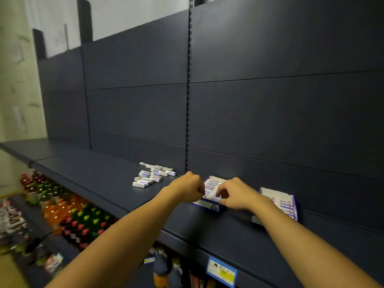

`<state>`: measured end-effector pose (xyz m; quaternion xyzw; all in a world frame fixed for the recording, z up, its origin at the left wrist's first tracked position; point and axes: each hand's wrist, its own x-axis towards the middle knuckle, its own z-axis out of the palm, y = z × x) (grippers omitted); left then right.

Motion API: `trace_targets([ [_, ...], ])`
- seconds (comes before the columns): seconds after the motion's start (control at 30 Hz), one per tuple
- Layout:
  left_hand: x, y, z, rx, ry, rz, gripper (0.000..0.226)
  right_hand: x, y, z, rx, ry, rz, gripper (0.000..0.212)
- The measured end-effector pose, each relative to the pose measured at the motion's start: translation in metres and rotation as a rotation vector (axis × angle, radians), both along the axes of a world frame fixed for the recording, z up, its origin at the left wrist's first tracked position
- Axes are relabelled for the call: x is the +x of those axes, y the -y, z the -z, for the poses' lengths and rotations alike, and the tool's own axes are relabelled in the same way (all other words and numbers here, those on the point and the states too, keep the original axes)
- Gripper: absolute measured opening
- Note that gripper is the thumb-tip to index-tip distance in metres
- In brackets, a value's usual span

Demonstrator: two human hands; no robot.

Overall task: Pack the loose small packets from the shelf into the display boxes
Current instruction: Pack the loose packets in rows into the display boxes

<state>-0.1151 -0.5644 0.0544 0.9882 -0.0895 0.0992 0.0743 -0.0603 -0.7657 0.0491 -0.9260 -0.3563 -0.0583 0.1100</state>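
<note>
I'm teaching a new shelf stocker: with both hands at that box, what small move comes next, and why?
Probably seat the packets, then reach the left hand to the loose packets. Both hands, the right hand too, are at the near display box, and the pile remains unpacked.

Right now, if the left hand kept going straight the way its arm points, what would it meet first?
Most likely the open display box and the packets in it: the left hand is already at its left edge, fingers curled. Beyond the box stands the shelf's dark back panel. Depth is hard to judge from this one view.
</note>
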Motion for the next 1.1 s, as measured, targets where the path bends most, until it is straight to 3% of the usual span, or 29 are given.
trace_targets([
  [0.5,-0.075,-0.138,0.005,-0.023,-0.019,-0.109,0.014,-0.050,-0.112,-0.002,-0.058,-0.021,0.002,0.027],
  [1.1,-0.111,-0.275,0.017,0.017,-0.038,-0.162,0.029,-0.092,-0.221,0.013,-0.181,-0.045,0.110,0.029],
])
